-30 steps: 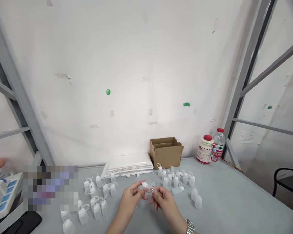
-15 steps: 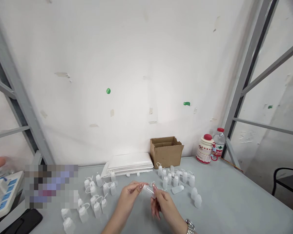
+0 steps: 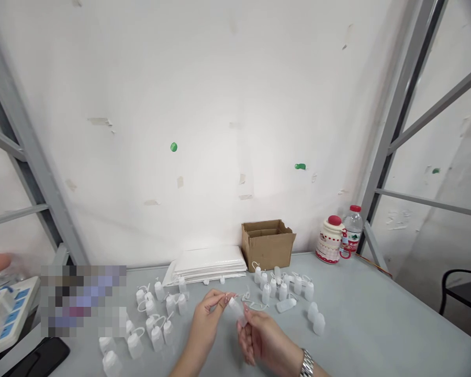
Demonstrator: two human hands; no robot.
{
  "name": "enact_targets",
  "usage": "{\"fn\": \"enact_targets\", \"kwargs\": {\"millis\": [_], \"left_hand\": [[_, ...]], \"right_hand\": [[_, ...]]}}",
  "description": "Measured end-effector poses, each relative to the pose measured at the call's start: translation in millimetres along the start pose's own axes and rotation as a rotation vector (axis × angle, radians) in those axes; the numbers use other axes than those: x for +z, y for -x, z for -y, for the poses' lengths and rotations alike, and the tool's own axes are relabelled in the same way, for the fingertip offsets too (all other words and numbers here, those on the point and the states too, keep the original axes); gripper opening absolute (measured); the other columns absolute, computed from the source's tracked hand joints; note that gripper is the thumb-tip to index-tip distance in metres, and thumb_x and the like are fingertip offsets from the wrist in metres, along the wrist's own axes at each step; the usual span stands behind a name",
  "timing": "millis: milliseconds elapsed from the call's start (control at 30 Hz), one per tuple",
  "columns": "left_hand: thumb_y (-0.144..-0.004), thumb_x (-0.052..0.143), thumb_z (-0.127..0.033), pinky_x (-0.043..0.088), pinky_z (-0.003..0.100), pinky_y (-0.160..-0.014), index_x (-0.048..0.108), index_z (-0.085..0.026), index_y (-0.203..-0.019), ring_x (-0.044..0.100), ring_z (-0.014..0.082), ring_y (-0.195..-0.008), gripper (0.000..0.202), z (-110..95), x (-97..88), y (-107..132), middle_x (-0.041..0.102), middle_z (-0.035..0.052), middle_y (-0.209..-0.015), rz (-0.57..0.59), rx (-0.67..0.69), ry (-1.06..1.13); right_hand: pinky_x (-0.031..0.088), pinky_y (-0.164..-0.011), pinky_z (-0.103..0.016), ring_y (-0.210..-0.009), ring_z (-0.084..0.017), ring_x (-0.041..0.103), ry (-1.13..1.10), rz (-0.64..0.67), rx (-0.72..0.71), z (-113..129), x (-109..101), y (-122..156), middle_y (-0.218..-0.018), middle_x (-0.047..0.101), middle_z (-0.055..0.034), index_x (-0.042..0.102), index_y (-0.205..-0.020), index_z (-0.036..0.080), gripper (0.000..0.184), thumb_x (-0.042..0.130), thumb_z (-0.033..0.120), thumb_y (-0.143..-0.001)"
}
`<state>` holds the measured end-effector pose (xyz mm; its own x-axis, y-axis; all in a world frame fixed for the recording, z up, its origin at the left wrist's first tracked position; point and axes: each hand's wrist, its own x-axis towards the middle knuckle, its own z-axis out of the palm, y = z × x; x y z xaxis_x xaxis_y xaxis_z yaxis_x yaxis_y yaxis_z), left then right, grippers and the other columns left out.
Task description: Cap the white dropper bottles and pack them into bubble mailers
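Note:
A small translucent white plastic squeeze bottle (image 3: 237, 311) is tilted between my hands, low in the middle of the head view. My left hand (image 3: 208, 318) pinches its top end with thumb and fingertips. My right hand (image 3: 261, 332) holds the lower part of the body between thumb and fingers. Just behind lie loose white strapped caps (image 3: 255, 305). Several similar bottles (image 3: 156, 337) with looped cap straps stand to the left. Another group (image 3: 283, 289) stands to the right, where one bottle (image 3: 286, 305) lies on its side.
Behind my hands are a stack of white flat packs (image 3: 208, 261) and an open cardboard box (image 3: 270, 250). Two capless bottles (image 3: 316, 319) are at right. A cream jar (image 3: 329, 241) and a clear bottle (image 3: 352, 230) stand back right. A phone (image 3: 39, 358) and power strip (image 3: 13, 314) are left.
My right hand has turned and slid lower on the bottle, its fingers now curled beneath. The bottle tilts more steeply, and the loose caps behind it show more fully. My left hand keeps its pinch.

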<state>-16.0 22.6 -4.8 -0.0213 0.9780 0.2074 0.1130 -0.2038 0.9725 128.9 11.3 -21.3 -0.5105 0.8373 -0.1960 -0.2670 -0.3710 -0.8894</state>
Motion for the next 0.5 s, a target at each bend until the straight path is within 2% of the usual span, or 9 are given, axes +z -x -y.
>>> {"fn": "enact_targets", "kwargs": {"millis": [67, 200, 267, 367, 500], "left_hand": [[-0.069, 0.058, -0.049, 0.044, 0.032, -0.079, 0.074, -0.022, -0.074, 0.059, 0.0213, -0.079, 0.032, 0.7, 0.4, 0.5, 0.064, 0.0043, -0.075, -0.017, -0.009, -0.003], [-0.07, 0.058, -0.048, 0.044, 0.03, -0.078, 0.074, -0.023, -0.076, 0.058, 0.0212, -0.081, 0.03, 0.4, 1.2, 1.0, 0.063, 0.0039, -0.074, -0.087, -0.001, -0.051], [-0.07, 0.058, -0.047, 0.044, 0.029, -0.076, 0.074, -0.023, -0.075, 0.058, 0.02, -0.079, 0.03, -0.6, 1.6, 1.4, 0.061, 0.0032, -0.073, -0.081, 0.013, -0.068], [-0.071, 0.057, -0.047, 0.045, 0.027, -0.075, 0.073, -0.023, -0.074, 0.058, 0.0189, -0.077, 0.029, -2.4, 3.2, 2.6, 0.06, 0.0027, -0.071, -0.051, 0.043, -0.079], [-0.072, 0.056, -0.048, 0.046, 0.028, -0.074, 0.072, -0.022, -0.069, 0.058, 0.0183, -0.074, 0.03, -4.4, 6.1, 4.5, 0.059, 0.0027, -0.07, -0.034, 0.081, -0.104]], "right_hand": [[0.03, -0.034, -0.02, -0.03, -0.007, 0.043, 0.015, 0.0, 0.026, -0.8, 1.0, -0.3, -0.044, 0.053, 0.0014, 0.052, -0.065, 0.015, 0.059, 0.047, 0.074, -0.064], [0.035, -0.039, -0.02, -0.036, -0.006, 0.046, 0.204, -0.235, -0.217, -2.7, 2.3, -2.9, -0.053, 0.055, 0.0051, 0.052, -0.076, 0.016, 0.057, 0.065, 0.067, -0.052], [0.036, -0.041, -0.02, -0.037, -0.006, 0.046, 0.228, -0.277, -0.266, -3.2, 1.9, -4.1, -0.053, 0.054, 0.0065, 0.05, -0.073, 0.017, 0.056, 0.068, 0.065, -0.049], [0.034, -0.039, -0.02, -0.035, -0.006, 0.044, 0.137, -0.182, -0.172, -2.6, 0.0, -4.4, -0.048, 0.052, 0.0059, 0.049, -0.066, 0.017, 0.054, 0.066, 0.066, -0.051], [0.03, -0.036, -0.019, -0.032, -0.006, 0.04, -0.071, -0.072, -0.043, -1.2, -2.7, -2.8, -0.041, 0.048, 0.0061, 0.053, -0.064, 0.015, 0.048, 0.068, 0.059, -0.056]]}}
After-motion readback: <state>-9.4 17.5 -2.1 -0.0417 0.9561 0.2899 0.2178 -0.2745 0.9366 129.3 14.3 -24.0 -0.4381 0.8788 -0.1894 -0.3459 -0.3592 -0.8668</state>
